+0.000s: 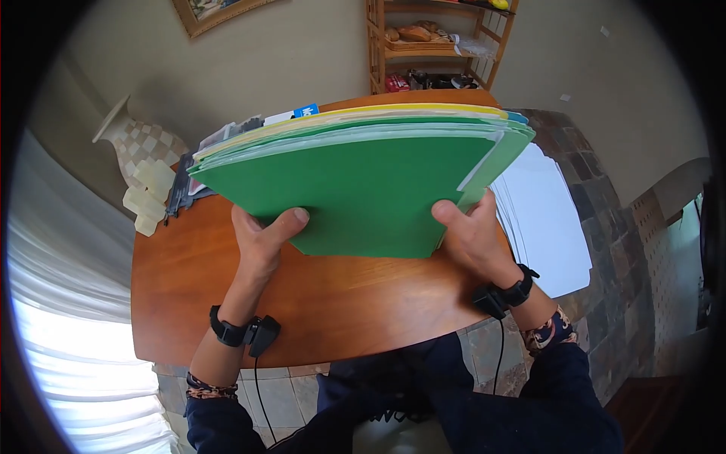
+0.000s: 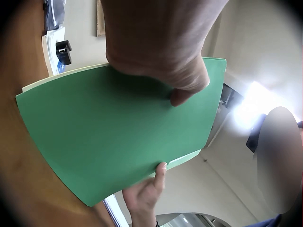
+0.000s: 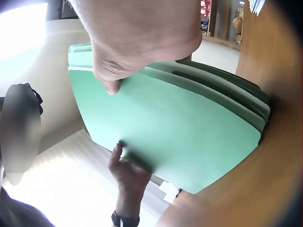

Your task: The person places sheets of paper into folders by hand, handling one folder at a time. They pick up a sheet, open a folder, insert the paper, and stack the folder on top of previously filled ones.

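Observation:
A thick stack of folders, a green one (image 1: 355, 193) facing the person, is held upright and tilted over the wooden table. The left hand (image 1: 265, 238) grips its left side, thumb on the green face and fingers hidden behind. On the right side the right hand (image 1: 475, 231) grips it the same way. In the left wrist view the left hand (image 2: 156, 52) lies over the green folder (image 2: 113, 127), whose lower edge is at the table. Several layered folder edges show beside the right hand (image 3: 142, 42) in the right wrist view, with the green cover (image 3: 170, 123) below it.
White paper sheets (image 1: 548, 219) lie at the table's right side. Dark and clear items (image 1: 181, 185) and cream paper pieces (image 1: 150, 193) are at the left edge, near a patterned vase (image 1: 140, 140). A wooden shelf (image 1: 420, 53) stands behind the table (image 1: 340, 303). Cables hang from both wrists.

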`<state>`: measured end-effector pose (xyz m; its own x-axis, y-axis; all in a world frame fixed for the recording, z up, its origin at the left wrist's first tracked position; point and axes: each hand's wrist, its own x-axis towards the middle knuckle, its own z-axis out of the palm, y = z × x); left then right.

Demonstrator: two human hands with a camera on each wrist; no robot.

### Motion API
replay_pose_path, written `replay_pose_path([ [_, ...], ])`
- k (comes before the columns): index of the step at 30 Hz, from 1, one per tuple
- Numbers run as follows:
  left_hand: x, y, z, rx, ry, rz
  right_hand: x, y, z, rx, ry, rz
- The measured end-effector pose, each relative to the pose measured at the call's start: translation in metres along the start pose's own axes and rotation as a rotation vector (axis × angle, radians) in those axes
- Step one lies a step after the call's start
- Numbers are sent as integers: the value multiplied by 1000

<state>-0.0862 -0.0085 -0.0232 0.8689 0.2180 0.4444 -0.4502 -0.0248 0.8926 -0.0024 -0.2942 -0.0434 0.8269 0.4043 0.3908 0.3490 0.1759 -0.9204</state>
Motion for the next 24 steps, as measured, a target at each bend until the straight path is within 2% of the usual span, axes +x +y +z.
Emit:
replay_pose_path([
  [6, -7, -17, -2, 24, -10, -19, -5, 26, 9, 14, 42, -88],
  [14, -11, -27, 2, 95, 6, -22, -5, 40, 9, 13, 64, 12],
  [18, -11, -19, 1, 145, 34, -230, 0, 26, 9, -64, 51, 42],
  [19, -12, -19, 1, 133, 40, -314, 0, 20, 10, -72, 39, 104],
  [20, -14, -21, 1, 137, 55, -326, -1, 17, 11, -79, 23, 169],
  [22, -21, -28, 5, -157, 54, -427, -6, 19, 13, -93, 19, 217],
  [24, -32, -34, 5, -173, 51, -498, -12, 23, 10, -64, 10, 400],
])
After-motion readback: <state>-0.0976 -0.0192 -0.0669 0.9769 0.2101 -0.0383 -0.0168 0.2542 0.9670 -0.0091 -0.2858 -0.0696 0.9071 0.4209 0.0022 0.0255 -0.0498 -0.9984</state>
